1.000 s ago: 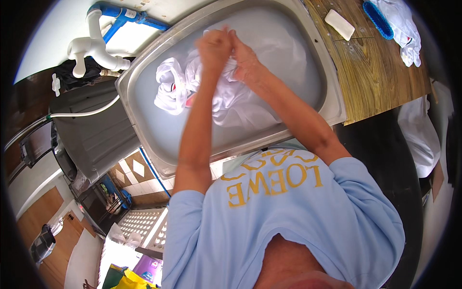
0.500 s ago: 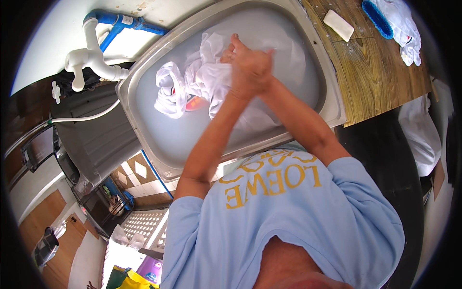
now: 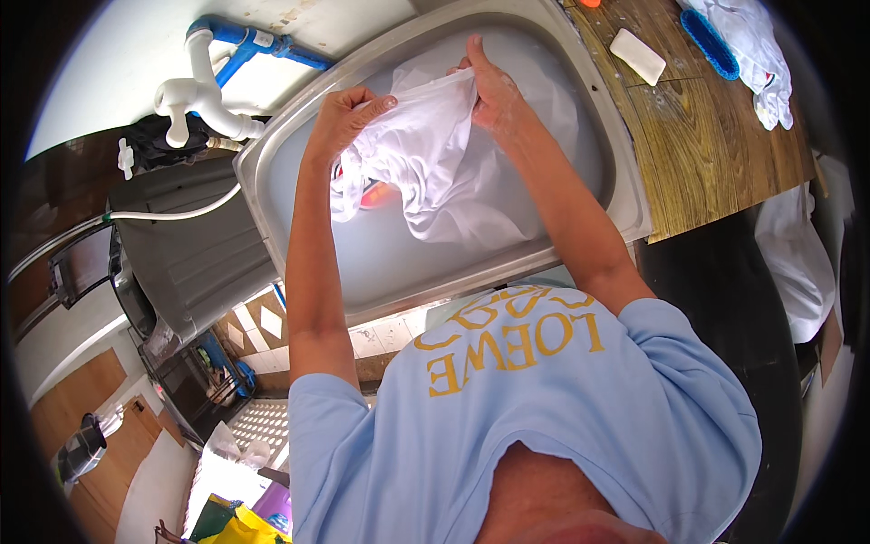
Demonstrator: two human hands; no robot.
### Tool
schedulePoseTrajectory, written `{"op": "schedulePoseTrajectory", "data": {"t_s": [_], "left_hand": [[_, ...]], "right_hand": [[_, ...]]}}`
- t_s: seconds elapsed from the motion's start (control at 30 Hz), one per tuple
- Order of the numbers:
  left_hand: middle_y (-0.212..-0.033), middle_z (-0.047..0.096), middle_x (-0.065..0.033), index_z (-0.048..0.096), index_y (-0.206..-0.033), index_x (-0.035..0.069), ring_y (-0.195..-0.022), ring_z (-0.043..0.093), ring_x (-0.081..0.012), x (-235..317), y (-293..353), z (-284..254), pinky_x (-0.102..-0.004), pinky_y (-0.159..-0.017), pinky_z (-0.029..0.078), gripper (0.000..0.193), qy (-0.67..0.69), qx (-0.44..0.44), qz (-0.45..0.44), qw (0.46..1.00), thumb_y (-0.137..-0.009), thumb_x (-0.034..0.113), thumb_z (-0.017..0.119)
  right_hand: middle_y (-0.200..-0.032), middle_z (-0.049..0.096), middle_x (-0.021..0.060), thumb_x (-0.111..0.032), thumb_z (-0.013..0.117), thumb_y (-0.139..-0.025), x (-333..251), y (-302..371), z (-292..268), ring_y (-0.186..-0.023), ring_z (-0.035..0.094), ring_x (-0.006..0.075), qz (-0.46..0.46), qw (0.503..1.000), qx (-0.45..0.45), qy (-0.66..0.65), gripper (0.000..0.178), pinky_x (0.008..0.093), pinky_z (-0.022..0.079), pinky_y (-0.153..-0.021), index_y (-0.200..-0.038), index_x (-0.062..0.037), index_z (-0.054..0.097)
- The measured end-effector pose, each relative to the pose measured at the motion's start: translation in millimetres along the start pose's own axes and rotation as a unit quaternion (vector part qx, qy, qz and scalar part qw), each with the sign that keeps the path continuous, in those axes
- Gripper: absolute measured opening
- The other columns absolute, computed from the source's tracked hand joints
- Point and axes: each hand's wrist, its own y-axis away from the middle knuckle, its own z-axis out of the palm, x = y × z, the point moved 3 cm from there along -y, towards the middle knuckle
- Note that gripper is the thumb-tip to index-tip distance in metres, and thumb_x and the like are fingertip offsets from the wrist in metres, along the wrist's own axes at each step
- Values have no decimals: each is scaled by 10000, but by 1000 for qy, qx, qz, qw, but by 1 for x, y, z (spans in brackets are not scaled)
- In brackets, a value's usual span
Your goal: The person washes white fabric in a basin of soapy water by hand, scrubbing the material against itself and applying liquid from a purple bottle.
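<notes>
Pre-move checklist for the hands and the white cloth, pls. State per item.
1. Left hand on the soft white cloth: ok, gripping its upper left edge.
2. Right hand on the cloth: ok, gripping the upper right, thumb pointing up.
3. Cloth clear of the cloudy grey water: not ok, lower folds lie in it, inside the grey round-cornered basin.
4. Red-orange patch is part of the cloth: cannot tell.
5. Off-white rectangular bar and blue bristly brush clear of the hands: ok, both on the brown wood-grain counter.
</notes>
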Motion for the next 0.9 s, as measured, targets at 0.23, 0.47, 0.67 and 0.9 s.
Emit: {"op": "schedulePoseTrajectory", "data": {"t_s": [0.23,0.47,0.67,0.9], "left_hand": [[-683,495,86,535,-692,115,-590,399,-18,-7,6,-1,-182,-553,348,220,163,44,79,982,-853,202,659],[-655,476,88,543,-737,104,-595,375,-1,-10,4,13,-175,-527,327,204,303,93,46,947,-883,220,625],[-687,542,42,591,-744,91,-617,463,-28,-10,5,12,-188,-537,383,219,337,174,53,924,-900,245,599],[-663,591,-54,591,-749,0,-616,571,-167,69,23,153,-306,-637,469,284,31,158,295,942,-853,264,609]], "right_hand": [[-737,522,57,-559,538,-840,1,10,6,-698,508,171,4,999,-41,21,489,343,473,-658,-702,-95,468],[-736,516,45,-580,556,-821,1,1,3,-687,482,163,-39,988,-141,53,510,326,447,-669,-699,-88,495],[-763,546,47,-627,605,-754,9,10,13,-749,526,158,-17,990,-130,50,551,336,467,-704,-724,-81,545],[-670,515,-3,-525,558,-853,49,-24,-28,-666,499,100,140,954,-265,-1,451,249,430,-650,-725,-95,520]]}}
